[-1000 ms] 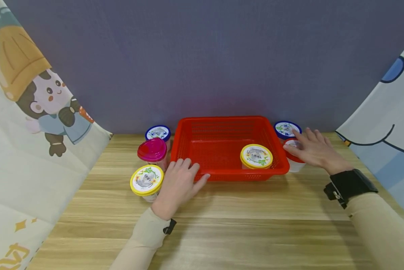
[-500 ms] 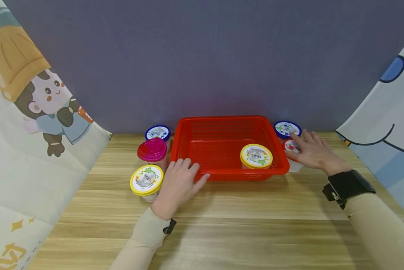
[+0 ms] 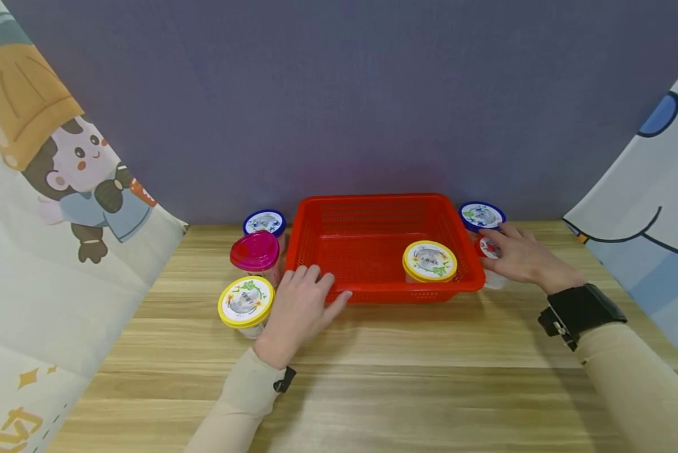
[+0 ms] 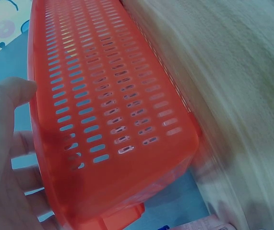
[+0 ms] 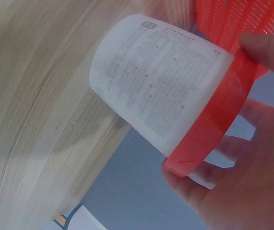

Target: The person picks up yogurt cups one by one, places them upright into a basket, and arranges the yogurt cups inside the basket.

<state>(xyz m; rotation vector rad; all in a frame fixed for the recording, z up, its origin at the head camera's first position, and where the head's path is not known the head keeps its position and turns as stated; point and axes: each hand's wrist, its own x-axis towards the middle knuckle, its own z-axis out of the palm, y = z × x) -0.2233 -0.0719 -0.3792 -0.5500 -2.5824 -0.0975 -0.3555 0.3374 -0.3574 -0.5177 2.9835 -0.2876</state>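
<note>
A red plastic basket stands mid-table against the back wall. My left hand lies over its front left corner, fingers relaxed across the rim; the left wrist view has the thumb at the rim's edge. To the basket's right, my right hand grips a white tub by its red lid, thumb on one side and fingertips on the other. From the head view the hand hides much of that lid. Inside the basket, at the front right, sits a yellow-lidded tub.
Behind the right hand is a blue-lidded tub. Left of the basket stand three more tubs: one blue-lidded, one with a pink lid, one yellow-lidded. A dark fabric wall closes off the back.
My right hand has gone from spread fingers over the red lid to thumb and fingers drawn in round it. The left hand stays in place.
</note>
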